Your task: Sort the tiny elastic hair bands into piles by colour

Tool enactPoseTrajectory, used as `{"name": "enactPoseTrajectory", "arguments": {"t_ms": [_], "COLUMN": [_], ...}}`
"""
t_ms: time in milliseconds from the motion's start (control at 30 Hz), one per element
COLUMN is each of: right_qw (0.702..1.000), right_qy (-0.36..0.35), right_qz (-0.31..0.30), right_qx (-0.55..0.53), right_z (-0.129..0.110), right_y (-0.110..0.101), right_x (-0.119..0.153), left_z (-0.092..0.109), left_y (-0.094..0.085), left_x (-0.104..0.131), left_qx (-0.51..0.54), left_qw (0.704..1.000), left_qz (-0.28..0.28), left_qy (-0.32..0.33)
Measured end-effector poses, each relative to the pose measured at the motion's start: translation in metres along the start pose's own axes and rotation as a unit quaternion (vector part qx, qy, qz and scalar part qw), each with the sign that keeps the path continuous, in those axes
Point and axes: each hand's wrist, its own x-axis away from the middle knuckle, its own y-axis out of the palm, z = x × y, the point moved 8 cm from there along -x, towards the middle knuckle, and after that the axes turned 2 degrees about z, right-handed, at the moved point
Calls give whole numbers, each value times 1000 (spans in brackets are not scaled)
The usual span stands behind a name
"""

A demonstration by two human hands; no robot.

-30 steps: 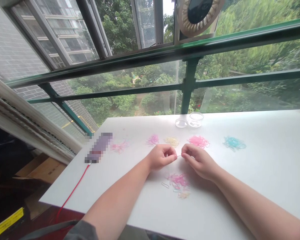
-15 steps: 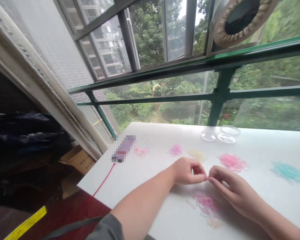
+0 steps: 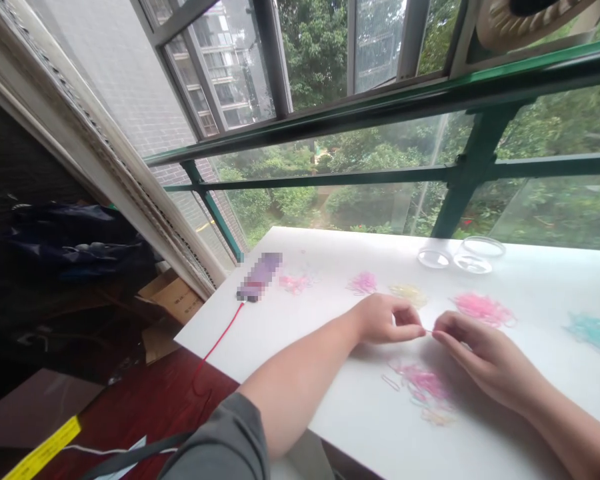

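My left hand (image 3: 393, 320) and my right hand (image 3: 473, 340) meet over the white table (image 3: 330, 373), thumbs and forefingers pinched. A thin pinkish rubber band (image 3: 429, 331) stretches between the two pairs of fingertips; the fingers hide most of it. Just below the hands lies a mixed pile of pink and purple rubber bands (image 3: 425, 383), with a single loose band (image 3: 391, 382) at its left. Behind my left hand is a yellow pile (image 3: 407, 293). A bright pink pile (image 3: 483, 309) lies beyond my right hand.
A purple pile (image 3: 363, 282), a pale pink pile (image 3: 294, 284) and a teal pile (image 3: 593, 331) lie on the table. Clear round dishes (image 3: 480, 257) stand at the back. A blurred-out purple object (image 3: 261, 277) with a red cable (image 3: 223, 337) lies left. A green railing (image 3: 330, 179) runs behind.
My fingertips have drawn slightly apart, and a thin strand of the band now shows between them. The whole view has shifted, so the table sits higher and further right.
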Motion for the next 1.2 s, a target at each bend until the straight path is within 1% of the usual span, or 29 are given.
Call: {"name": "enactPoseTrajectory", "arguments": {"t_ms": [100,200,300,367,467,567,633,700,767,867,967,1100,1200], "right_qw": [1000,1000,999,999,999,1000,1000,1000,999,997,998,1000,1000], "right_qy": [1,8,12,14,11,-3,-9,-6,4,20,16,-4,5], "right_qz": [-4,5,35,45,29,-12,-21,-3,28,60,46,9,12], "right_qx": [7,22,27,25,20,16,20,30,45,52,44,25,17], "right_z": [-1,3,9,12,8,1,0,4,10,17,12,-3,-6], "right_y": [0,-6,-17,-20,-12,3,7,3,-5,-13,-9,0,-2], "right_x": [-1,-3,-6,-7,-5,-2,-1,-2,-4,-6,-5,-3,-3], "left_z": [2,4,1,-3,-5,-3,-1,0,-1,-2,-2,-1,1], "left_y": [3,4,-1,-4,-4,1,3,3,1,-3,-6,-3,-3], "left_x": [0,0,-2,-3,-2,0,1,1,0,-2,-2,-2,-2], "left_qx": [4,35,72,82,72,45,28,19,19,30,39,34,37], "left_qw": [1000,999,997,997,997,999,1000,1000,1000,1000,999,998,998], "left_qz": [-17,-27,-13,1,12,-4,-12,-13,-12,7,24,21,23], "left_qy": [7,20,21,12,7,4,3,1,-3,1,17,39,53]}}
